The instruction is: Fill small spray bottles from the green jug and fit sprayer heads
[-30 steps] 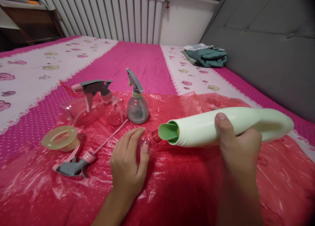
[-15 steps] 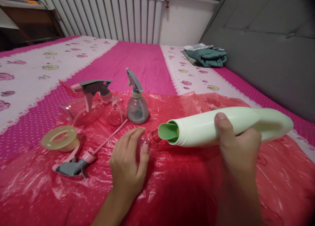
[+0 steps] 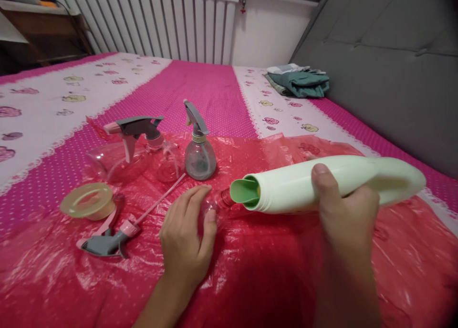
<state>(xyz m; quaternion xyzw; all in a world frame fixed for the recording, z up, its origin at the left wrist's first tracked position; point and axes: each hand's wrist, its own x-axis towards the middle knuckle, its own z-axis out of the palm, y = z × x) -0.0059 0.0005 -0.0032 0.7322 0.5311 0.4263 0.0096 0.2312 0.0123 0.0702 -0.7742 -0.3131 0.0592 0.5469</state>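
My right hand (image 3: 345,209) grips a pale green detergent bottle (image 3: 289,187), tipped almost level with its mouth to the left. Its green pouring spout (image 3: 243,190) sits right by the neck of a clear spray bottle (image 3: 216,205); whether they touch I cannot tell. The fingers of my left hand (image 3: 188,228) wrap round that clear bottle, hiding much of it. To the left lies a loose grey and pink spray head (image 3: 107,242) with its pink tube. A yellowish translucent funnel (image 3: 88,201) rests behind it.
A small round spray bottle (image 3: 200,158) stands upright behind my left hand. Beside it lies a clear spray bottle with a grey and pink trigger (image 3: 139,128). Red plastic sheeting (image 3: 246,275) covers the bed's front. Folded clothes (image 3: 300,82) lie near the grey headboard (image 3: 386,46).
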